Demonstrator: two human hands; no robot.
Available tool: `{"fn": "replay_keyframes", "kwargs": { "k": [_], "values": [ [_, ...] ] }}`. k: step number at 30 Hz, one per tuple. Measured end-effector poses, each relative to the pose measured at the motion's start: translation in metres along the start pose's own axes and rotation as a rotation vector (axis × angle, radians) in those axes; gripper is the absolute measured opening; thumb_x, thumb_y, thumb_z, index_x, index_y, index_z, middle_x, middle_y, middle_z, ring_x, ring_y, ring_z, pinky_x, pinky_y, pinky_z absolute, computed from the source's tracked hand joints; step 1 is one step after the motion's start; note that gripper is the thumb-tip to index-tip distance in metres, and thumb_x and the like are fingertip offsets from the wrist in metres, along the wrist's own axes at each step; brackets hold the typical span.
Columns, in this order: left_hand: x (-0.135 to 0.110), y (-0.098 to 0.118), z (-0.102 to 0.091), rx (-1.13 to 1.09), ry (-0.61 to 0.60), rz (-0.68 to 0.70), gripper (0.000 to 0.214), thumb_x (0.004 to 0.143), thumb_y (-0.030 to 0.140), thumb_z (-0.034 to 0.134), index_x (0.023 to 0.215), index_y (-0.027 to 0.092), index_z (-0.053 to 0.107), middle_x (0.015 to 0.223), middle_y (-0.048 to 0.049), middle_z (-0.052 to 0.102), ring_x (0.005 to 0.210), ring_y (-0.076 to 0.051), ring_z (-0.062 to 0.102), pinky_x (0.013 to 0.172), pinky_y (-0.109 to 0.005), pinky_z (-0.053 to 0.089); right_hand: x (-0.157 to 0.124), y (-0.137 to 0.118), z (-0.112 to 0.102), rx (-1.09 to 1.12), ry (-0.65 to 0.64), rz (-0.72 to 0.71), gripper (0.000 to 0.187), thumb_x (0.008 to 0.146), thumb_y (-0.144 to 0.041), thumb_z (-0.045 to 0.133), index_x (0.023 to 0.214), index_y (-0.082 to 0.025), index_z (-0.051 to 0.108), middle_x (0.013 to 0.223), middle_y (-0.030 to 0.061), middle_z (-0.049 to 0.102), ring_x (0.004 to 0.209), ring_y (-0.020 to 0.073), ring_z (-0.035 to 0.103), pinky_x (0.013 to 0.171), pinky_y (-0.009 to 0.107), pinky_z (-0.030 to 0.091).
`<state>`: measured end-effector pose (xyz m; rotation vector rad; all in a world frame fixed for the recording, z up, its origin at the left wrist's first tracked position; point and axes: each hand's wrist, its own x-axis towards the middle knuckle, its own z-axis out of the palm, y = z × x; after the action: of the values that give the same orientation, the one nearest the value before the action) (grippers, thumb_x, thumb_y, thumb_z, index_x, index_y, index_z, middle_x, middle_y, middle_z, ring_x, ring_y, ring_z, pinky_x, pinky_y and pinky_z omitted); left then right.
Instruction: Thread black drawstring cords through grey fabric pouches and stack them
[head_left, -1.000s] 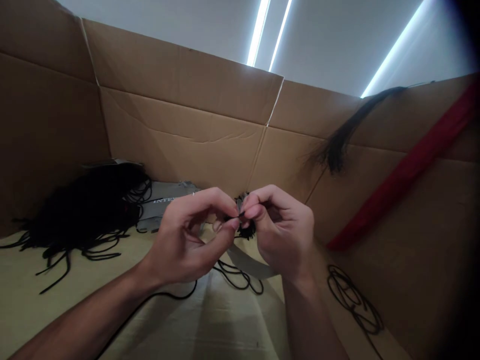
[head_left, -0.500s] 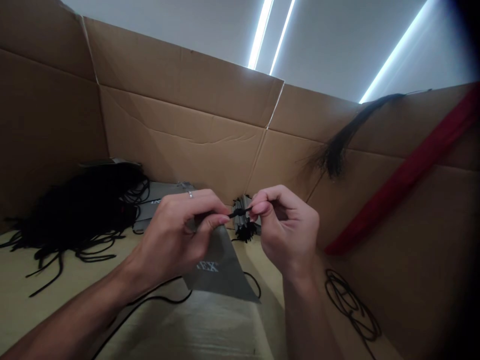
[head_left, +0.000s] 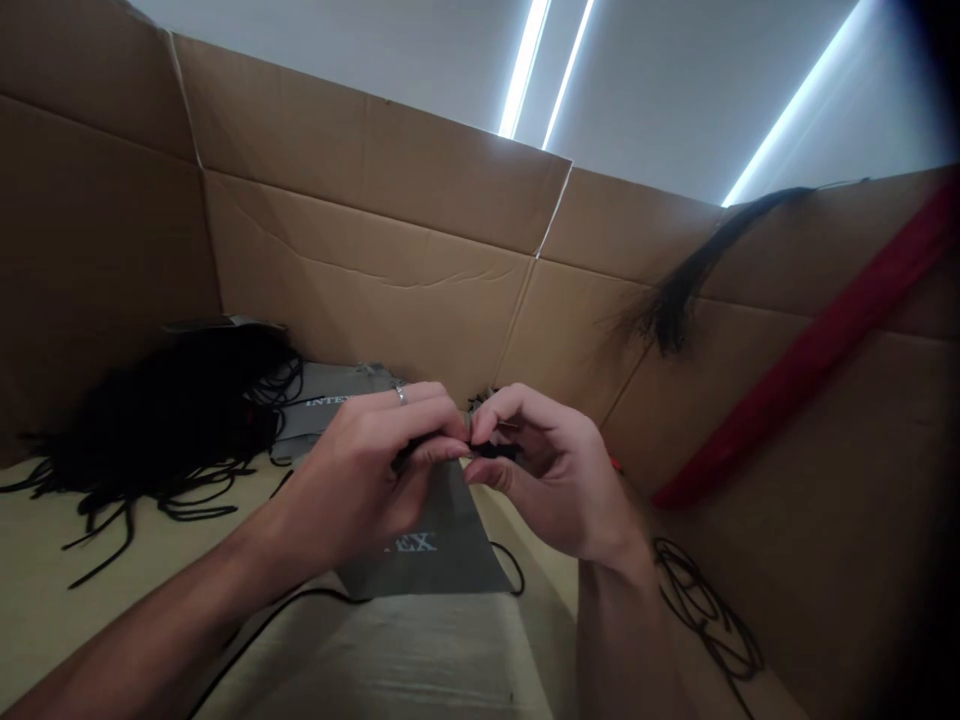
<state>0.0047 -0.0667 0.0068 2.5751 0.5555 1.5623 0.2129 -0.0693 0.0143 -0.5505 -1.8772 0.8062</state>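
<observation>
My left hand (head_left: 367,450), with a ring on one finger, is closed in a pinch on a black cord (head_left: 501,451). My right hand (head_left: 559,470) meets it fingertip to fingertip, its thumb and forefinger closed around the cord's short end. Below the left hand hangs a grey bag (head_left: 450,565) with white lettering, partly covered by that hand; whether the fingers also grip its top edge I cannot tell. A loop of cord shows at the bag's right side, and a longer length runs down to the lower left.
A heap of black cords (head_left: 172,420) lies at the left beside grey printed bags (head_left: 319,385). Cardboard walls (head_left: 360,220) enclose the table (head_left: 360,660). On the right are a coiled cord (head_left: 705,610), a red strip (head_left: 802,350) and a bundle of dark strands (head_left: 675,290).
My hands have come together, hiding the knot that showed between them. The right hand has turned and moved slightly left and down. The bag has swung a little to the left.
</observation>
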Motion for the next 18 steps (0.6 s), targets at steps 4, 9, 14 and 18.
{"fn": "replay_keyframes", "kwargs": {
  "k": [4,9,14,18],
  "values": [
    [0.0008,-0.0003,-0.0003,-0.016,-0.002,0.017,0.02,0.105,0.011,0.061,0.086,0.016,0.063,0.078,0.0022,0.057,0.067,-0.009,0.051,0.063,-0.023,0.038,0.0013,0.0012,-0.0002,0.107,0.025,0.017,0.03,0.075,-0.019,0.098,0.088,-0.021,0.071,0.086,-0.0027,0.067,0.077,0.0108,0.06,0.066,0.02,0.047],
    [0.0009,-0.0002,-0.0035,0.022,0.016,0.019,0.021,0.104,0.01,0.062,0.084,0.017,0.061,0.076,0.003,0.057,0.067,-0.009,0.051,0.062,-0.023,0.038,0.0037,0.0019,-0.0001,0.143,0.109,-0.013,0.026,0.072,-0.02,0.1,0.082,-0.02,0.075,0.08,-0.0032,0.069,0.071,0.0089,0.061,0.061,0.018,0.048],
    [0.0009,-0.0004,-0.004,0.098,0.036,0.029,0.018,0.103,0.008,0.062,0.086,0.016,0.062,0.076,0.0035,0.057,0.065,-0.009,0.05,0.061,-0.022,0.037,0.0022,-0.003,-0.0003,-0.035,0.205,-0.048,0.017,0.079,-0.014,0.093,0.089,-0.024,0.083,0.079,-0.0029,0.078,0.066,0.0092,0.07,0.061,0.018,0.054],
    [0.0009,0.0,-0.0039,0.111,0.033,0.017,0.016,0.102,0.007,0.062,0.089,0.016,0.064,0.078,0.0031,0.06,0.066,-0.009,0.052,0.063,-0.021,0.039,0.0016,-0.0052,0.0001,-0.132,0.294,-0.115,0.009,0.088,-0.016,0.085,0.089,-0.025,0.085,0.073,-0.0035,0.079,0.06,0.0096,0.071,0.056,0.018,0.055]
  ]
}}
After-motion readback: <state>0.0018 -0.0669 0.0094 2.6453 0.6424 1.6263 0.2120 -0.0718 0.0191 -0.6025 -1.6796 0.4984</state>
